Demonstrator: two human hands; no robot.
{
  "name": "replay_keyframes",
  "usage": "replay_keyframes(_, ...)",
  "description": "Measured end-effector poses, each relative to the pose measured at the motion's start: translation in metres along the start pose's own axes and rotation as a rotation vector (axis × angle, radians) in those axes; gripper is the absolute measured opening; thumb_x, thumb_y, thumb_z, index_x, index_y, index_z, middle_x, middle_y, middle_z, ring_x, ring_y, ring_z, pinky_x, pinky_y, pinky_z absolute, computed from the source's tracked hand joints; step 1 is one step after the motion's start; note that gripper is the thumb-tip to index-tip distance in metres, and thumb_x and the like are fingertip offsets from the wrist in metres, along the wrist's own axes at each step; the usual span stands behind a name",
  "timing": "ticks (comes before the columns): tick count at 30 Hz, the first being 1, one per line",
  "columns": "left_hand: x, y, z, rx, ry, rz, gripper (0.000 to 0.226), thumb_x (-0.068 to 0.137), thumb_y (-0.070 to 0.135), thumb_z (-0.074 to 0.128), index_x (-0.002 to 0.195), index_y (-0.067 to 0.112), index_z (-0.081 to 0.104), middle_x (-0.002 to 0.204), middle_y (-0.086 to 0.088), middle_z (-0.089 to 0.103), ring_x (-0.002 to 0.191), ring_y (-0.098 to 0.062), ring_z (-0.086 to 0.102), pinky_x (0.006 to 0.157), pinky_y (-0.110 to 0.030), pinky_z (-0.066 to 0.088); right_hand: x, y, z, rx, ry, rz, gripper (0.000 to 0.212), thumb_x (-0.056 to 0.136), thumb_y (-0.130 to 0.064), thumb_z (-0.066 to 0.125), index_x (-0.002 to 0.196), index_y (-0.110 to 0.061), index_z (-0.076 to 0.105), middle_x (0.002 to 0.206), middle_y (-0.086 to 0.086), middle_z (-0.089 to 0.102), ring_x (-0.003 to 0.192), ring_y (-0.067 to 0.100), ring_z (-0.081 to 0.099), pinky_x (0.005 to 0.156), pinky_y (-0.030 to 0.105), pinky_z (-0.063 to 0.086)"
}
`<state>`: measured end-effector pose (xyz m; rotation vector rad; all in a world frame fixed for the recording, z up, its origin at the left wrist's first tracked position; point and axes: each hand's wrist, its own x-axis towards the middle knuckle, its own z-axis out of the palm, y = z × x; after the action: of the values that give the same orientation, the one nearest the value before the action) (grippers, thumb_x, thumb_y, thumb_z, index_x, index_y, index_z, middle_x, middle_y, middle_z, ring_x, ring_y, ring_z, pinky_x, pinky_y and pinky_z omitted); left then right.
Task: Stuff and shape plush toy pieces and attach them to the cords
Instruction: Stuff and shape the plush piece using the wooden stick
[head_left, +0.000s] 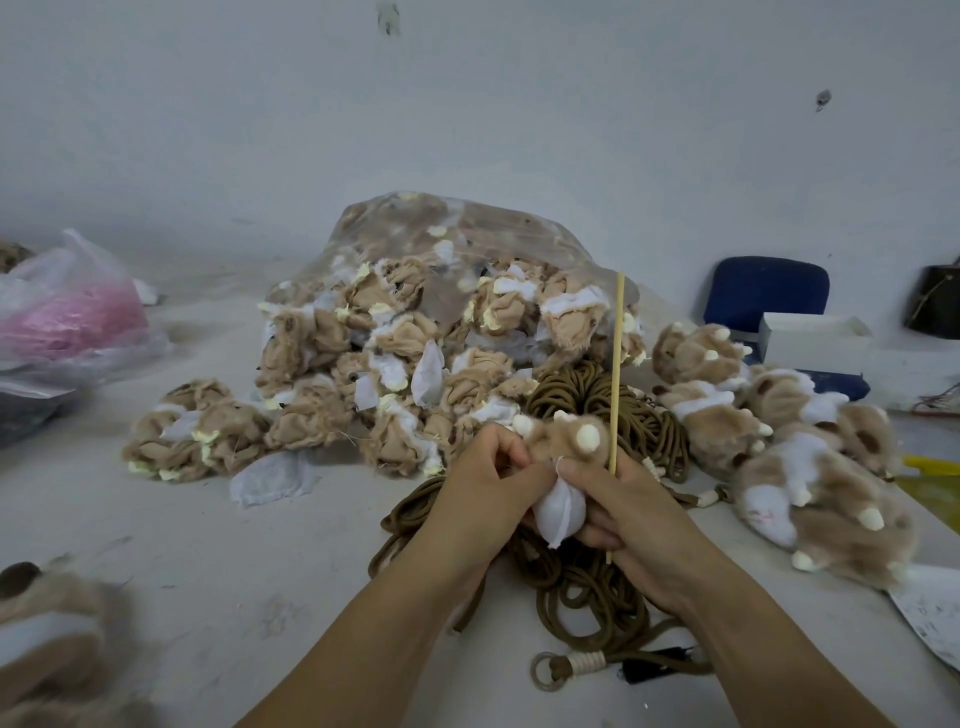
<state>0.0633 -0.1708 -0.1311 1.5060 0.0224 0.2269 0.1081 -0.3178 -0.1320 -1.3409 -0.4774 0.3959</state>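
The left hand (483, 483) pinches the lower edge of a tan plush paw (563, 439) with cream claws. The right hand (623, 514) curls round a white pouch (558, 512) that hangs from the paw's underside, and also clamps a thin wooden stick (617, 374) that stands nearly upright. Both hands hover just above a loose heap of brown cords (582, 587) on the pale table (208, 545), so the paw sits over the cords' far edge. The stick crosses in front of what lies behind the cords. At the cords' near end lies a ring (545, 670) bound on with white wrapping. Directly behind the cords, a clear bag (467, 234) spills a mound of limp, unstuffed plush pieces (332, 364) that touch the cords. Right of the cords, close by, are stuffed finished paws (779, 441). Beyond these stand a white box (810, 338) and a blue chair (763, 291). Well apart to the cords' left rests a plastic bag holding something pink (67, 317). Blurred plush (47, 623) fills the near-left corner.
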Motion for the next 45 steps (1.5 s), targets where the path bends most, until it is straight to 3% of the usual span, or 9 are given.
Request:
replay_keyframes(7,0.001,-0.004,0.001,0.208,0.192,0.067,0.033,0.086,0.021,0.065,0.066,0.022,0.039,0.056,0.01,0.039,0.049,-0.003,0.034,0.049,-0.021,0.031,0.0,0.003,0.005,-0.089,-0.053,-0.02,0.02,0.093,-0.029,0.057,0.113,-0.031,0.06,0.055,-0.01,0.045,0.043,0.002,0.032,0.04,0.016,0.029)
replay_keyframes(12,0.003,-0.006,-0.003,0.044,0.276,-0.015,0.034,0.086,0.023,0.067,0.066,0.021,0.04,0.055,0.009,0.042,0.048,-0.004,0.037,0.042,-0.017,0.033,-0.003,0.001,0.009,-0.125,-0.175,-0.035,0.039,0.088,-0.033,0.065,0.125,-0.029,0.052,0.07,0.0,0.048,0.049,0.005,0.033,0.042,0.018,0.028)
replay_keyframes(18,0.0,-0.004,0.0,-0.048,0.066,-0.019,0.024,0.08,0.032,0.072,0.073,0.02,0.052,0.078,-0.005,0.057,0.074,-0.017,0.054,0.068,-0.032,0.045,-0.003,-0.001,0.008,-0.2,0.004,-0.044,0.032,0.091,-0.032,0.061,0.122,-0.03,0.054,0.077,-0.002,0.061,0.056,0.006,0.049,0.047,0.018,0.041)
replay_keyframes(20,-0.002,-0.002,0.003,-0.058,-0.038,0.0,0.027,0.067,0.048,0.075,0.073,0.028,0.058,0.081,0.002,0.063,0.079,-0.013,0.061,0.072,-0.028,0.051,-0.001,-0.001,0.005,-0.161,0.102,-0.047,0.034,0.088,-0.037,0.059,0.121,-0.029,0.056,0.092,-0.007,0.073,0.078,0.012,0.069,0.061,0.023,0.055)
replay_keyframes(23,-0.004,-0.002,0.004,0.01,-0.142,0.046,0.03,0.073,0.041,0.079,0.094,0.032,0.06,0.079,0.02,0.065,0.077,0.003,0.062,0.069,-0.015,0.05,0.001,0.0,0.003,-0.091,0.183,-0.046,0.028,0.098,-0.024,0.053,0.126,-0.027,0.055,0.106,0.002,0.072,0.096,0.019,0.07,0.07,0.034,0.059)
replay_keyframes(29,-0.003,-0.002,0.001,0.212,-0.111,0.155,0.021,0.088,0.029,0.073,0.099,0.032,0.055,0.079,0.03,0.058,0.072,0.009,0.053,0.066,-0.013,0.047,-0.001,-0.003,0.011,-0.096,0.203,-0.064,0.029,0.096,-0.019,0.052,0.099,-0.044,0.067,0.091,0.003,0.074,0.077,0.014,0.07,0.057,0.022,0.053)
replay_keyframes(34,-0.003,0.0,0.0,0.219,-0.036,0.124,0.009,0.09,0.035,0.07,0.095,0.039,0.065,0.09,0.011,0.067,0.084,-0.011,0.062,0.077,-0.032,0.056,-0.002,-0.006,0.008,-0.018,0.115,-0.07,0.023,0.095,-0.022,0.054,0.117,-0.017,0.061,0.063,-0.003,0.063,0.042,0.002,0.044,0.038,0.015,0.033)
replay_keyframes(40,-0.002,0.0,-0.004,0.312,0.063,0.189,0.018,0.094,0.039,0.064,0.106,0.031,0.074,0.093,0.012,0.072,0.089,0.0,0.065,0.078,-0.024,0.055,-0.005,-0.005,0.013,-0.164,0.073,-0.105,0.035,0.089,-0.042,0.054,0.119,-0.024,0.061,0.057,-0.006,0.053,0.042,0.002,0.039,0.04,0.015,0.033)
replay_keyframes(45,-0.001,-0.002,-0.004,0.359,0.191,0.25,0.02,0.097,0.031,0.059,0.084,0.027,0.074,0.075,-0.001,0.069,0.071,-0.014,0.063,0.06,-0.026,0.048,-0.006,-0.001,0.021,-0.298,0.012,-0.122,0.029,0.096,-0.042,0.048,0.12,-0.03,0.057,0.054,-0.012,0.047,0.043,0.0,0.038,0.041,0.015,0.033)
